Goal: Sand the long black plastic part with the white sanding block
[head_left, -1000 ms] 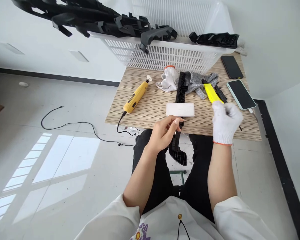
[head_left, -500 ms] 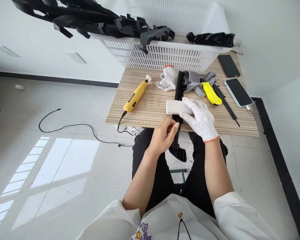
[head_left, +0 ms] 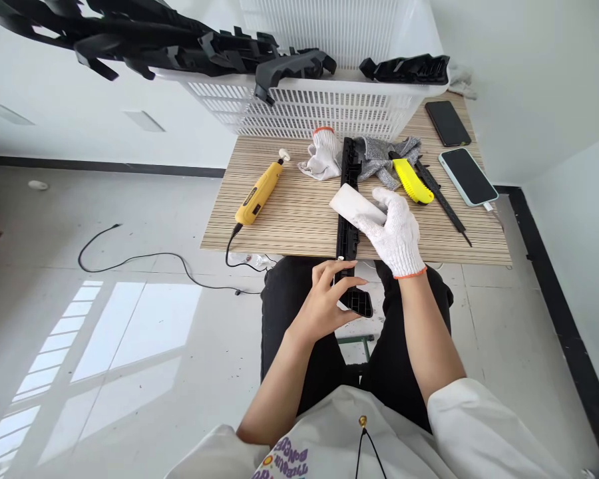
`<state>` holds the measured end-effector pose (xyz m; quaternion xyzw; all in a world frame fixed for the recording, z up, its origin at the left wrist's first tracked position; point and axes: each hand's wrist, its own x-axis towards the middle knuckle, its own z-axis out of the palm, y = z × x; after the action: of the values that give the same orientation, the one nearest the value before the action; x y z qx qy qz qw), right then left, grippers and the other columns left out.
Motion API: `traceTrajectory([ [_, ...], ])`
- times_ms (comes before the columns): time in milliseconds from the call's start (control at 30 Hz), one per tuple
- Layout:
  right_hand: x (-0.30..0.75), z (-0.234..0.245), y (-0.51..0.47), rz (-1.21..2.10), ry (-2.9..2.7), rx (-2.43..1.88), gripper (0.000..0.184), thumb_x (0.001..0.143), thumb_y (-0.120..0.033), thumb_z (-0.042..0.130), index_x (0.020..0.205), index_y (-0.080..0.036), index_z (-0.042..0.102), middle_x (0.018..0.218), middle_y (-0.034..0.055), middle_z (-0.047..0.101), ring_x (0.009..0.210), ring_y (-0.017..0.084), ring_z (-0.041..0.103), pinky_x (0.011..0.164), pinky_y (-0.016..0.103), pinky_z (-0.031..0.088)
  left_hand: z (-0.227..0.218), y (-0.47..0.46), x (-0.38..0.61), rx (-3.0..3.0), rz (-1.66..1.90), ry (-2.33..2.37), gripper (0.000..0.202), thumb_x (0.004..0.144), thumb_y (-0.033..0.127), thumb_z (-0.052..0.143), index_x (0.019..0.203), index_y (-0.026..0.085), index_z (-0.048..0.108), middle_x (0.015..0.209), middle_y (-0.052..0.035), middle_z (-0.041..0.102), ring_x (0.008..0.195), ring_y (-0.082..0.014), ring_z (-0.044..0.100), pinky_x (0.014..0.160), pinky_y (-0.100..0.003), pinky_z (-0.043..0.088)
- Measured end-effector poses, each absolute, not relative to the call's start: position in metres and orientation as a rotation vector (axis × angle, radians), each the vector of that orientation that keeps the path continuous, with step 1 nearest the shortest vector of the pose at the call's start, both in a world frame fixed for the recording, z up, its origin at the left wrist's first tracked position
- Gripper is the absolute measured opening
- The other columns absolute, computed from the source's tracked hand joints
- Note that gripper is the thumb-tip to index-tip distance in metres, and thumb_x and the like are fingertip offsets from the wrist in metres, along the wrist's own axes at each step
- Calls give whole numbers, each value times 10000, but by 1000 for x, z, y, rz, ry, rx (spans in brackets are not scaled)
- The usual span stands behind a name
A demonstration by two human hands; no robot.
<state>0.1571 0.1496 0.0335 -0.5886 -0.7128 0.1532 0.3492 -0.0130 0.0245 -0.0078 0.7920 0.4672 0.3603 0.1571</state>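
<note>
A long black plastic part (head_left: 348,199) lies across the striped wooden table (head_left: 289,219) and hangs over its near edge. My bare left hand (head_left: 327,303) grips the overhanging lower end of that part, fingers curled round it. My right hand (head_left: 397,229), in a white knit glove, holds a white rectangular block (head_left: 352,203) tilted above the black part near the table's middle.
A yellow corded rotary tool (head_left: 257,194) lies at the left of the table. A spare white glove (head_left: 320,154), a grey glove (head_left: 382,156), a yellow knife (head_left: 412,179), a thin black tool (head_left: 442,199) and two phones (head_left: 466,176) lie behind and right. A white basket (head_left: 329,100) carries black parts.
My right hand left the yellow knife, moved left to the white block and lifted it at a tilt. My left hand slid down the black part toward its overhanging end.
</note>
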Motion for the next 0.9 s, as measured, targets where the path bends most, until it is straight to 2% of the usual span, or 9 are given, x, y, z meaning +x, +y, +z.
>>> traceTrajectory([
  [133, 154, 37, 148, 431, -1853, -1479, 555, 870, -479, 715, 1340, -197, 623, 1320, 140, 644, 1203, 313, 639, 1049, 499, 521, -8, 28, -12, 2281, 1074, 1305, 501, 697, 322, 922, 1109, 247, 648, 1342, -119, 609, 1255, -325, 480, 1052, -496, 451],
  [300, 156, 40, 148, 564, -1973, -1372, 538, 925, -446, 656, 1429, -278, 578, 1408, 82, 624, 1276, 306, 602, 1103, 515, 491, -7, 32, -9, 2238, 1152, 1273, 248, 795, 169, 829, 888, 234, 608, 1192, -74, 682, 1215, -281, 515, 1011, -453, 482],
  [533, 155, 35, 148, 651, -1898, -1191, 532, 937, -371, 634, 1447, -241, 552, 1482, 65, 586, 1377, 263, 536, 1197, 459, 404, -8, 36, -8, 2233, 1160, 1275, 241, 820, 187, 815, 830, 231, 577, 1100, -58, 704, 1160, -269, 532, 974, -459, 493],
  [633, 155, 33, 149, 752, -1680, -1254, 643, 853, -401, 733, 1449, -263, 534, 1450, 76, 599, 1319, 279, 575, 1167, 488, 434, -8, 36, -8, 2238, 1149, 1282, 227, 840, 222, 804, 837, 228, 577, 1100, -68, 700, 1157, -268, 537, 976, -462, 498],
  [733, 159, 32, 154, 998, -1324, -1279, 774, 737, -443, 816, 1417, -240, 509, 1340, 102, 648, 1205, 284, 638, 1068, 499, 519, -7, 39, -7, 2230, 1158, 1279, 204, 859, 245, 790, 869, 228, 587, 1107, -73, 704, 1151, -265, 551, 971, -458, 513],
  [833, 164, 34, 156, 1350, -1200, -1119, 699, 653, -435, 859, 1250, -212, 572, 1165, 90, 709, 1050, 257, 691, 920, 435, 599, -8, 41, -7, 2228, 1204, 1263, 199, 862, 257, 789, 977, 238, 628, 1135, -79, 717, 1185, -278, 575, 989, -476, 514],
  [900, 166, 35, 154, 1463, -1258, -1058, 579, 634, -389, 876, 1120, -207, 622, 1082, 66, 728, 997, 235, 695, 876, 389, 605, -9, 40, -8, 2237, 1230, 1225, 313, 825, 347, 827, 1063, 247, 649, 1217, -97, 700, 1243, -301, 571, 1026, -499, 498],
])
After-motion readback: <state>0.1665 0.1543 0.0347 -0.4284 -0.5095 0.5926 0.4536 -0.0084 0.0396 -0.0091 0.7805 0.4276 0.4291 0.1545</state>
